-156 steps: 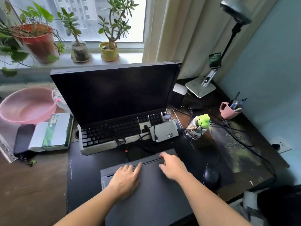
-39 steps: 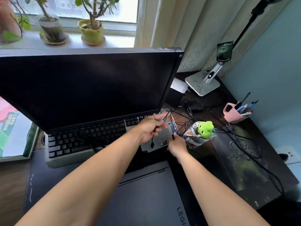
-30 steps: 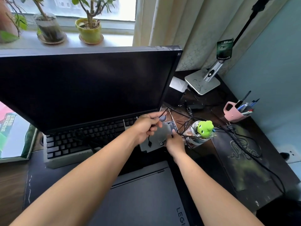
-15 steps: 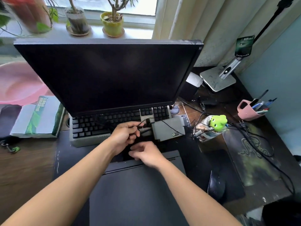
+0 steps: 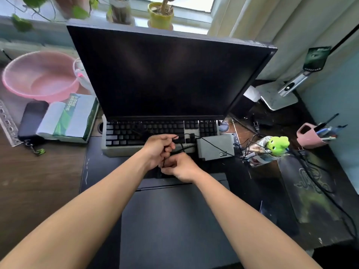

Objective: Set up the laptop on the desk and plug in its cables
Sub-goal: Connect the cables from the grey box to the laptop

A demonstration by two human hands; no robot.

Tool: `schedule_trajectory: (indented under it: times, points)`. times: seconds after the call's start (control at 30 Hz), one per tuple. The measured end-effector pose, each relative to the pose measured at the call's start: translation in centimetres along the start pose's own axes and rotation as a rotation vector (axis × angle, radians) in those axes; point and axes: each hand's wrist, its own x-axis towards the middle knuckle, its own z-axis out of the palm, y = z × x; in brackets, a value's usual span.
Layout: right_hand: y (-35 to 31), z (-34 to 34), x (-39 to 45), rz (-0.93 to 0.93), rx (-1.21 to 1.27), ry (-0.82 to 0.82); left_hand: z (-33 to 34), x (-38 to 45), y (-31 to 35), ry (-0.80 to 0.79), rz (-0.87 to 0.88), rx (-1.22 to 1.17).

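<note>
A closed dark grey laptop point(image 5: 174, 220) lies flat on the desk mat in front of me. Just behind its rear edge, my left hand point(image 5: 158, 147) pinches a thin black cable point(image 5: 211, 143) that runs right across a grey power brick point(image 5: 215, 147). My right hand point(image 5: 179, 166) is closed on the same cable's lower end, right at the laptop's back edge. The plug itself is hidden by my fingers.
A large dark monitor point(image 5: 167, 74) stands over a black keyboard point(image 5: 151, 133). To the right are a green frog toy in a cup point(image 5: 275, 145), tangled cables, a pink pen holder point(image 5: 310, 135) and a lamp base point(image 5: 277, 96). A pink basin point(image 5: 38, 76) and tissue box point(image 5: 71, 115) sit left.
Both hands went from the closed laptop lid to the power brick, took the cable and brought it left and toward me, to the laptop's rear edge.
</note>
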Motion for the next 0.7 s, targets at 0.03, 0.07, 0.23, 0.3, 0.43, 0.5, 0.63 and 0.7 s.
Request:
schedule_trajectory:
  times: [0.03, 0.07, 0.23, 0.3, 0.43, 0.5, 0.63, 0.7]
  points:
    - [0.1, 0.0, 0.1, 0.008, -0.006, 0.029, 0.0, 0.0, 0.1, -0.003, 0.001, -0.004]
    - [0.2, 0.1, 0.3, 0.018, -0.01, 0.057, 0.1, -0.1, 0.2, -0.01, 0.003, -0.002]
    - [0.8, 0.0, 0.8, 0.071, 0.033, 0.118, -1.2, -0.5, 0.3, 0.076, 0.087, 0.236]
    - [1.3, 0.1, 1.1, 0.08, 0.02, 0.16, -2.3, -1.0, -0.4, 0.195, 0.163, 0.359]
    - [2.1, 0.2, 1.6, 0.103, -0.015, 0.187, -4.5, -3.5, -2.5, 0.33, 0.254, 0.448]
    - [2.3, 0.4, 1.8, 0.105, -0.032, 0.177, -5.5, -4.5, -3.8, 0.375, 0.285, 0.589]
    - [2.6, 1.1, 2.3, 0.119, -0.039, 0.179, -7.0, -5.3, -6.4, 0.311, 0.301, 0.994]
    - [2.6, 1.3, 2.4, 0.122, -0.045, 0.171, -7.4, -5.3, -7.5, 0.247, 0.312, 1.094]
